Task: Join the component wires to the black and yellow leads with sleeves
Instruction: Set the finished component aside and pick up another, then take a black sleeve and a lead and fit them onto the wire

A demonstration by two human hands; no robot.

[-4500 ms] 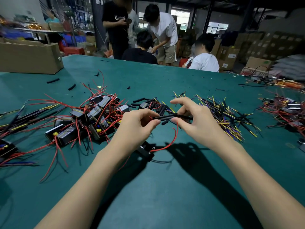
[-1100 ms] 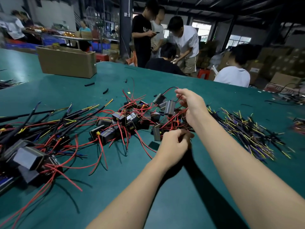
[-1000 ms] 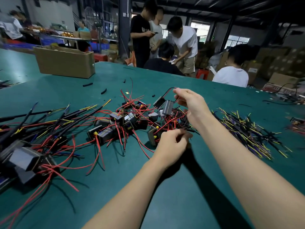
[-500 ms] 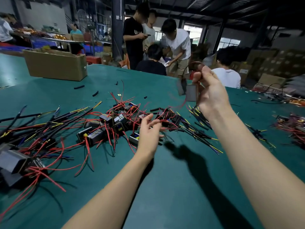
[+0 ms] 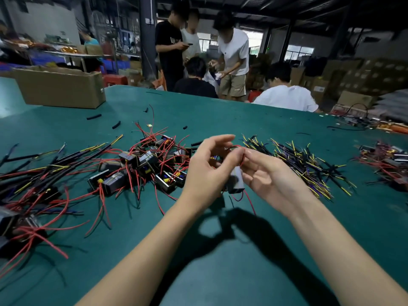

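Observation:
My two hands meet above the green table (image 5: 220, 272). Between them hangs a small grey boxy component (image 5: 236, 181) with thin red wires (image 5: 244, 154). My left hand (image 5: 207, 171) pinches the wires near the top with thumb and forefinger. My right hand (image 5: 265, 173) pinches the same red wire from the right, other fingers loosely spread. A pile of like components with red wires (image 5: 154, 166) lies just left of my hands. The black and yellow leads (image 5: 302, 160) lie in a heap to the right.
Finished sleeved assemblies (image 5: 44, 164) spread at the far left. Loose black sleeve pieces (image 5: 93, 117) lie further back, near a cardboard box (image 5: 59, 88). Another wire pile (image 5: 388, 160) sits at the right edge. Several people stand and sit beyond the table's far edge.
My right hand, which had lifted a component high out of the pile, has come down with it. My left hand left the pile and now pinches its wires.

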